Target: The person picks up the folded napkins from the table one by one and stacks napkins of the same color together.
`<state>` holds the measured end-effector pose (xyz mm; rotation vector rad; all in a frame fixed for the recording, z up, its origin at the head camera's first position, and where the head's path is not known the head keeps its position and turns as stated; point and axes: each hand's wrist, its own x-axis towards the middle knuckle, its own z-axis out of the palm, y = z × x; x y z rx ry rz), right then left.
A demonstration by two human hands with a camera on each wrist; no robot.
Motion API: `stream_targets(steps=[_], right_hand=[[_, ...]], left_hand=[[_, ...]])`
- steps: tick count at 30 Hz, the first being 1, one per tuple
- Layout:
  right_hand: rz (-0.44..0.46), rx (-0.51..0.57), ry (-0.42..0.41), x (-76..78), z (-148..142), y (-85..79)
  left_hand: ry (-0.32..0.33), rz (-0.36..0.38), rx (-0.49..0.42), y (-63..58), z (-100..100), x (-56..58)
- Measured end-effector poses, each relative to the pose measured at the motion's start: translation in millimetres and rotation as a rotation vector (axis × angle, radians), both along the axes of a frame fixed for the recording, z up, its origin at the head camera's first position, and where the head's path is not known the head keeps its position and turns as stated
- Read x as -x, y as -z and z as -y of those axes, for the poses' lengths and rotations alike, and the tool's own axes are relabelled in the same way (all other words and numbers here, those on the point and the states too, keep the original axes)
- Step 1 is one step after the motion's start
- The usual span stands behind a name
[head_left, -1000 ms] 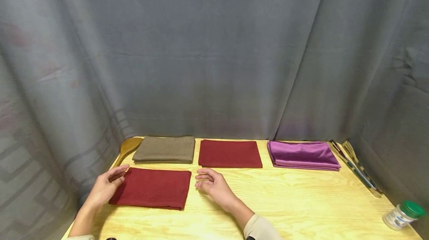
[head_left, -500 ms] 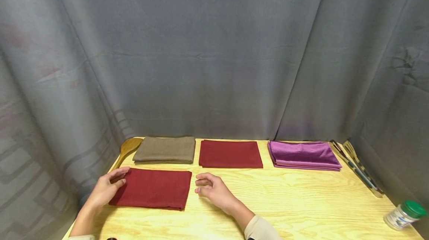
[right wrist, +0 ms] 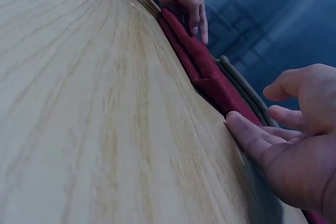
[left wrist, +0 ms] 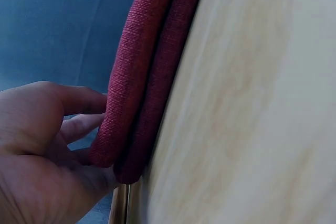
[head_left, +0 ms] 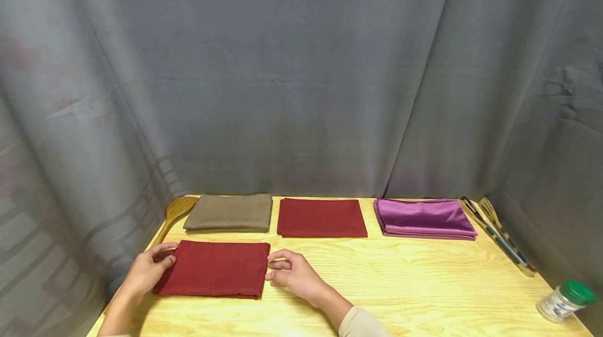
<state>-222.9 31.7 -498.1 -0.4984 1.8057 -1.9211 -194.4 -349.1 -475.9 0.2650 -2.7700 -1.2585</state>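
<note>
A folded dark red cloth (head_left: 214, 269) lies flat on the wooden table, at the front left. My left hand (head_left: 143, 274) is at its left edge, thumb and fingertips touching it. In the left wrist view, the left fingers (left wrist: 81, 98) meet the end of the thick folded layers. On the opposite side, my right hand (head_left: 297, 277) has its fingertips at the cloth's right edge. The right wrist view shows one finger of the right hand (right wrist: 299, 145) low against the cloth's corner, thumb and other fingers spread apart.
Behind stand in a row a folded brown cloth (head_left: 229, 213), a second folded dark red cloth (head_left: 322, 217) and a folded purple cloth (head_left: 426, 218). A wooden spoon (head_left: 180, 206) lies at the left edge. Tongs (head_left: 501, 237) and a green-lidded jar (head_left: 565, 301) sit at the right edge.
My right hand has moved left, from just beside the front red cloth to its right edge. The left hand stays at the left edge. The head view has shifted slightly.
</note>
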Motion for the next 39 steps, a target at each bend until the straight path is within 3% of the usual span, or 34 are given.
stream_targets(steps=[9, 17, 23, 31, 39], right_hand=[[-0.031, -0.011, -0.014, -1.5, 3.2, -0.5], [0.002, -0.006, 0.023, -4.1, 7.9, -2.8], [0.021, 0.018, 0.018, -4.7, 9.4, -1.7], [0.011, 0.0, 0.017, -4.5, 9.6, -2.7], [0.038, 0.039, 0.034, -5.3, 9.5, -1.7]], left_hand=[[-0.021, 0.008, -0.068, 1.6, -1.8, 2.3], [0.026, 0.109, -0.281, 3.6, -5.3, 3.0], [0.042, 0.18, -0.233, 3.1, -7.7, 7.6], [0.012, 0.198, -0.352, 4.4, -9.6, 6.3], [0.075, 0.243, -0.494, 8.0, -13.5, 3.7]])
